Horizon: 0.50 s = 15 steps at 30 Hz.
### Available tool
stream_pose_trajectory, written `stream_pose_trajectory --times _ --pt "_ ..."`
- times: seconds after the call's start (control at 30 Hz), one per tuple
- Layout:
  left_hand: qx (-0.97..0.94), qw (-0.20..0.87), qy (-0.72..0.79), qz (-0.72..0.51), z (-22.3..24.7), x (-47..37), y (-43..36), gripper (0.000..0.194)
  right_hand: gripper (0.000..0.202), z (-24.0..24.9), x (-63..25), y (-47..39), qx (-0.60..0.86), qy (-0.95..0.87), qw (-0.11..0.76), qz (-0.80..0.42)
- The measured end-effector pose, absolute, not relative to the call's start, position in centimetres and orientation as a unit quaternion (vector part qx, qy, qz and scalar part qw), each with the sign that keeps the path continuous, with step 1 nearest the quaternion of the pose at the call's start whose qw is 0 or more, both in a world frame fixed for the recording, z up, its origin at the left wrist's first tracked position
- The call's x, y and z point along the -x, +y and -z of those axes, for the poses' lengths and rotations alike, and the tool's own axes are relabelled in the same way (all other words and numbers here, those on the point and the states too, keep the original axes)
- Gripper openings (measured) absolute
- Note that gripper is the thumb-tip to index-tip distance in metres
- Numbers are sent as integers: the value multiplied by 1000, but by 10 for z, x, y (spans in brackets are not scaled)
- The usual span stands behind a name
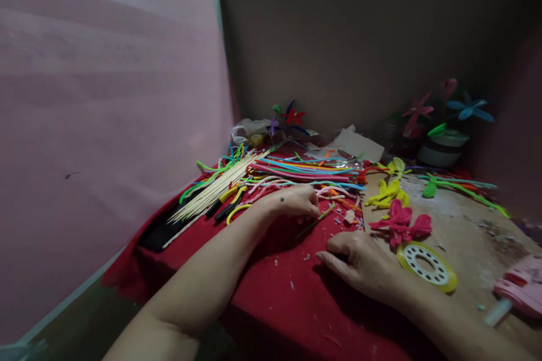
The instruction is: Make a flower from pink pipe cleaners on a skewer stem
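My left hand (pixel 300 202) is over the red cloth, its fingers curled down and closed at a thin green stick (pixel 325 213). The stick slants down to the left, and its lower end is dark. Just how the fingertips grip it is partly hidden. My right hand (pixel 362 262) rests lower and to the right, with a gap between thumb and forefinger and nothing visible in it; its other fingers are hidden. To its right are a yellow tape roll with a white core (pixel 425 265) and a bent pink pipe-cleaner flower (pixel 402 223).
Wooden skewers (pixel 220 189) and black-yellow pliers (pixel 231 203) lie left. Colourful pipe cleaners (pixel 305 172) are stacked behind my hands. Yellow petals (pixel 387 194) lie right, with a pink glue gun (pixel 523 287) at the edge. Finished flowers (pixel 470 108) stand in a pot (pixel 442 149).
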<state>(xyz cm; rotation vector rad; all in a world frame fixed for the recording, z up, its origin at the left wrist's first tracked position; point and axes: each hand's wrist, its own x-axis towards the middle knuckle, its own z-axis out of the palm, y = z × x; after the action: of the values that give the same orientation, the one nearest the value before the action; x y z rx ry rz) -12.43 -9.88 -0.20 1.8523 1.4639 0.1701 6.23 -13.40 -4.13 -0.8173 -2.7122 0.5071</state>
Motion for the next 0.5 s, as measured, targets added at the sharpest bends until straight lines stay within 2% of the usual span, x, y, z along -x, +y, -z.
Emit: stream_pose_trajectory --times 0.23,0.4,0.5 --pt "-737 249 610 -150 -5 133 -97 18 41 43 -61 -135 287 -933 118 -182" --pt "-678 218 662 -232 -19 163 -95 22 40 44 -61 -135 282 -934 116 -186" --pt "-625 184 712 -260 -31 203 -96 14 39 43 -62 -136 285 -933 121 -184"
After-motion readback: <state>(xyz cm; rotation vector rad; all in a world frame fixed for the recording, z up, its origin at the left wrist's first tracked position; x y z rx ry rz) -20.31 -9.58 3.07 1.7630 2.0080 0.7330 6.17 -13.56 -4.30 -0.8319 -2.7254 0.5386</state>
